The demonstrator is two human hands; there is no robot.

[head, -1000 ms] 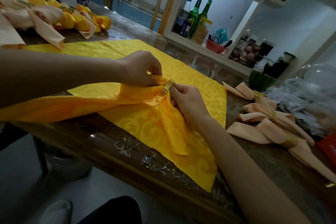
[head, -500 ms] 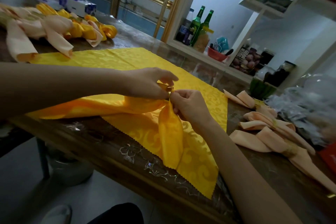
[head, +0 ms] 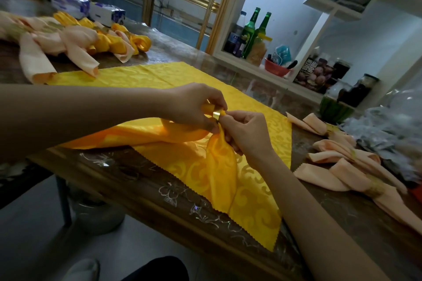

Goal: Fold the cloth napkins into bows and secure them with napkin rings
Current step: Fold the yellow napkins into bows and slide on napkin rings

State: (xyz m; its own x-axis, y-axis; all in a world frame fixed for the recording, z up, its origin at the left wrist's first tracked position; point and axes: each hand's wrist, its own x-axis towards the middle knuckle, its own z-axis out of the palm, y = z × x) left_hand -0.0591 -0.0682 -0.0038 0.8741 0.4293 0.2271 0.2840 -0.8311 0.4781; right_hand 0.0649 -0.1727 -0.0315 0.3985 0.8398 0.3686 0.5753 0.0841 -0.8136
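A folded yellow napkin hangs from my hands above a flat yellow napkin spread on the table. A gold napkin ring sits around the gathered top of the folded napkin. My left hand pinches the ring and the yellow cloth tip poking through it. My right hand grips the bunched napkin just below the ring. One tail of the napkin trails left under my left forearm, the other drops down toward the table's front edge.
Finished peach and yellow bows lie piled at the far left. Peach bows with rings lie at the right beside crumpled clear plastic. Green bottles and jars stand on a white shelf behind. A metal pot sits under the table.
Both hands have lifted slightly. The ring has moved from my right fingertips onto the napkin's gathered top, and a cloth tip now pokes through it under my left fingers.
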